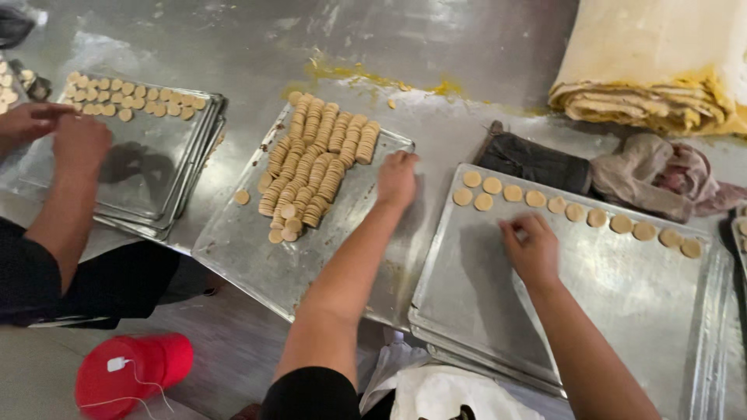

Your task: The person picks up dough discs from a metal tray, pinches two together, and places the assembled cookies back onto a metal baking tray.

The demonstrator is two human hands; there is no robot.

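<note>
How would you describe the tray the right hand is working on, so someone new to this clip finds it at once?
On the steel table lie three baking trays; take the one furthest right, below the dark cloth. This right tray has the right hand on it and only a thin line of flat dough discs along its far edge. The middle tray, beside the left hand, holds packed stacks instead.

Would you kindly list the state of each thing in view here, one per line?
Left hand: resting on the middle tray's edge.
Right hand: fingers down on the right tray.
Middle tray: holds stacked rows of dough discs.
Right tray: one row of discs, mostly bare.
Left tray: co-worker's hands laying discs.
Red cap: lying below.
</note>
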